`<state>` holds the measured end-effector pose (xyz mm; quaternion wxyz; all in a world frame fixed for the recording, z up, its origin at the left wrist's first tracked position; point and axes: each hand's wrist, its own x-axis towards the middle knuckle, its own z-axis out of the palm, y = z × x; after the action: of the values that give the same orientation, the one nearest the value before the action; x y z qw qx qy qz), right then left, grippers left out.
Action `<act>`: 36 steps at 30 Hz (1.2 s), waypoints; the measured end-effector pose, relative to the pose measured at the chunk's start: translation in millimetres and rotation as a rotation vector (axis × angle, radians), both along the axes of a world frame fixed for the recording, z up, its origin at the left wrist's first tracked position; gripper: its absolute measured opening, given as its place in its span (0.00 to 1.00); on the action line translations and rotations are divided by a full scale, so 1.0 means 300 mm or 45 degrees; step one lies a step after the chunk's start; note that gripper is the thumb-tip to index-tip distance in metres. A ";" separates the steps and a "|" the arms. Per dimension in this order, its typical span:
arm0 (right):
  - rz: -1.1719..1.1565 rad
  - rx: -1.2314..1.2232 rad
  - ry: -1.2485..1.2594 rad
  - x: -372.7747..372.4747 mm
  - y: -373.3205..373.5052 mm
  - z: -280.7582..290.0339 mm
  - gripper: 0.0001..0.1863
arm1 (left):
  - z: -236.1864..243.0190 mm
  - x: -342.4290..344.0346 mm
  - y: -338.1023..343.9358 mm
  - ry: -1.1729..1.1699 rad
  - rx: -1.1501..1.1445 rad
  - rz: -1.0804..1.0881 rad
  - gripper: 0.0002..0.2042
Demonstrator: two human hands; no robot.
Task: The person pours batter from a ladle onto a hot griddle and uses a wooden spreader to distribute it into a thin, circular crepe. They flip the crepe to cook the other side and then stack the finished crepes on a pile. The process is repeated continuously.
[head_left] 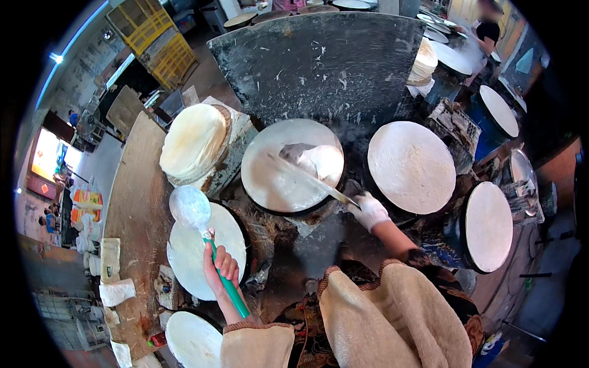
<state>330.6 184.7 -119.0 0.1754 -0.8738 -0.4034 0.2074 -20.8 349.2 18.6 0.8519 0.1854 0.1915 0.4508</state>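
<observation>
The right hand point(370, 212) wears a white glove point(375, 217) ending near the wrist; farther behind that grip, a dark sleeve point(443, 279) has a mottled pattern. Left hand point(224, 268) bare; behind its wrist, a beige cuff point(257, 348) with brown trim point(256, 327). Behind both grips, folded beige cloth point(368, 316) over dark, reddish-brown-patterned clothing point(299, 325).
</observation>
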 end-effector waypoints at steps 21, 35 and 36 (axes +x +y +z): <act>-0.573 0.706 1.471 -0.158 0.286 0.012 0.22 | -0.128 0.153 -0.050 0.506 -0.228 -0.428 0.11; -0.541 0.491 1.204 0.050 0.235 -0.032 0.24 | -0.301 0.317 0.060 0.757 -0.341 -0.681 0.17; -0.534 0.492 1.203 0.092 0.255 -0.025 0.24 | -0.317 0.341 0.088 0.761 -0.334 -0.629 0.14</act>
<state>358.2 261.3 -126.5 0.5322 -0.6991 -0.1287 0.4599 81.4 375.6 -76.5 0.8578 0.2385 0.4361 0.1305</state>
